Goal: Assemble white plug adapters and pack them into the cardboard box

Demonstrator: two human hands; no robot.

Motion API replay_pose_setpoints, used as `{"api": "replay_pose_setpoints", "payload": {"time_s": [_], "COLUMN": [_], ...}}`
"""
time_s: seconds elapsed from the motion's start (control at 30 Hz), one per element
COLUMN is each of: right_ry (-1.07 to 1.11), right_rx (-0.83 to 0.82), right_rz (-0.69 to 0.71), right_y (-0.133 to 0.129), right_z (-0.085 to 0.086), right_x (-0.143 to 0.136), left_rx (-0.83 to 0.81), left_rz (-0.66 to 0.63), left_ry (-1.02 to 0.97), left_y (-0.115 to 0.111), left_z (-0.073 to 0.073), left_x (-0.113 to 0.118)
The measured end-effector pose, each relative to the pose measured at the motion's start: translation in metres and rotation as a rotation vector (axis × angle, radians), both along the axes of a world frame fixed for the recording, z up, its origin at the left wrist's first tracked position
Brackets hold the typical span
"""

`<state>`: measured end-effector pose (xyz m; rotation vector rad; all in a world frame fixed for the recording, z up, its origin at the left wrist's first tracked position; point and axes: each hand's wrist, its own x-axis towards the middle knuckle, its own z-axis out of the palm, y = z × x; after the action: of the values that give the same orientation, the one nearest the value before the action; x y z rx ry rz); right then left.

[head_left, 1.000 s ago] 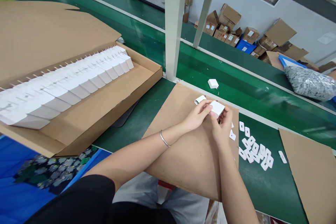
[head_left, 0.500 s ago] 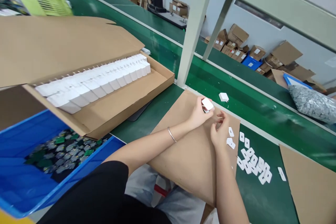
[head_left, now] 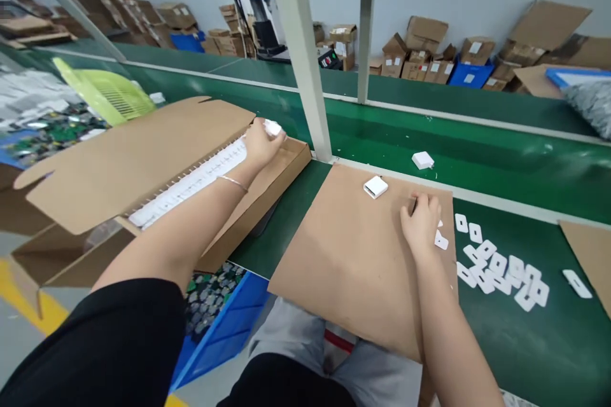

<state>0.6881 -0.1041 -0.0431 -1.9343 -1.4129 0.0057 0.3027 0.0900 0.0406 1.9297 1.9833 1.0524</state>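
Observation:
My left hand [head_left: 261,143] reaches over the open cardboard box [head_left: 267,206], its fingers closed round a white housing [head_left: 273,128] at the box's far right end. Rows of white housings [head_left: 191,181] fill the box's back side, partly hidden by my left arm. A single white case [head_left: 375,187] lies on the cardboard sheet [head_left: 348,254], its open end facing left. My right hand [head_left: 421,219] rests low over the sheet's right part, fingers curled; a small dark thing shows at the fingertips. Beside it lie small white plates [head_left: 441,240].
Several white plates [head_left: 496,264] are scattered on the green table right of the sheet. Another white case [head_left: 422,160] sits on the green strip behind. A metal post [head_left: 305,76] rises between box and sheet. A blue bin [head_left: 224,331] stands below, left.
My left hand has moved left from the sheet to the box. The white case it held now lies on the sheet. The view has turned and levelled; my right hand stays near the plates.

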Motion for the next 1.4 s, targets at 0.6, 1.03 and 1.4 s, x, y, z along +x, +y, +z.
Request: {"api": "replay_pose_setpoints", "payload": {"time_s": [0.6,1.03,1.4], "right_ry": [-0.039,-0.047,-0.144], "right_rx": [-0.094,-0.12,-0.127], "right_rz": [0.0,-0.046,-0.184], "right_y": [0.0,-0.004,-0.009], "right_z": [0.003,0.008,0.021], "right_x": [-0.004,-0.003,-0.008], "left_rx": [-0.181,-0.051,0.066], "left_rz": [0.123,0.225,0.091], "left_ry": [0.342,0.143,0.039], "left_y": [0.023,0.021,0.013], "left_z": [-0.036,-0.038,-0.046], "left_x": [-0.036,-0.023,-0.026]}}
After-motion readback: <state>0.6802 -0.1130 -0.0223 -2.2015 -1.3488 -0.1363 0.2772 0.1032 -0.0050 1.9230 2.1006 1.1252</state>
